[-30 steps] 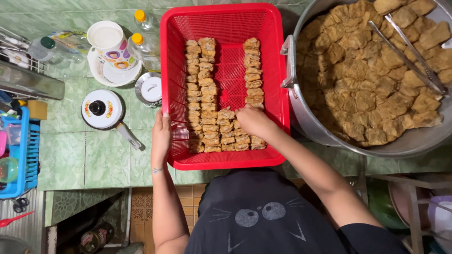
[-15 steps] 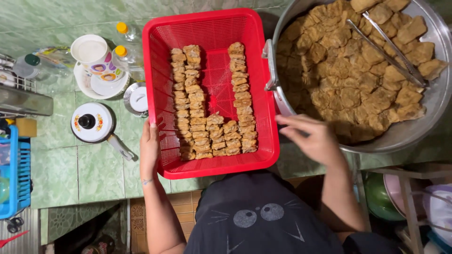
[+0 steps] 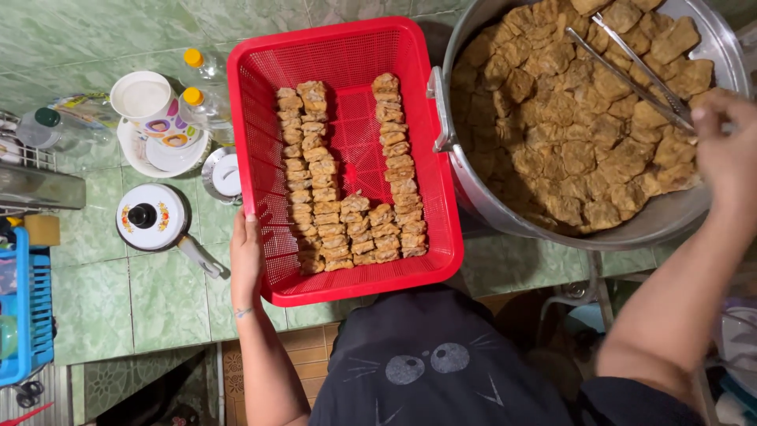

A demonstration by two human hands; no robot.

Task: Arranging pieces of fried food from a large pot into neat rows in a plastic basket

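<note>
Rows of fried brown tofu pieces (image 3: 347, 181) lie packed in a red rectangular plastic mesh basket (image 3: 347, 55) at the centre of the frame, standing on a green tiled worktop (image 3: 102, 292). The left hand (image 3: 246, 260) rests flat against the basket's lower left rim, fingers (image 3: 249, 225) stretched out along the outside wall and gripping nothing.

In the upper right of the frame sits a large round metal pot (image 3: 473, 189) heaped with more fried brown tofu (image 3: 568, 134), its handle touching the basket's right wall. The right hand (image 3: 729, 150), blurred at the right edge of the frame, is over the pot at the handle end of a pair of long metal tongs (image 3: 631, 67) that lie across the tofu; whether its fingers are closed on the tongs cannot be told.

Left of the basket stand a white cup on a patterned white plate (image 3: 154, 118), two clear bottles with yellow caps (image 3: 201, 83), and a white pot lid with a black knob (image 3: 150, 217). A blue plastic crate (image 3: 35, 315) shows at the lower left edge.
</note>
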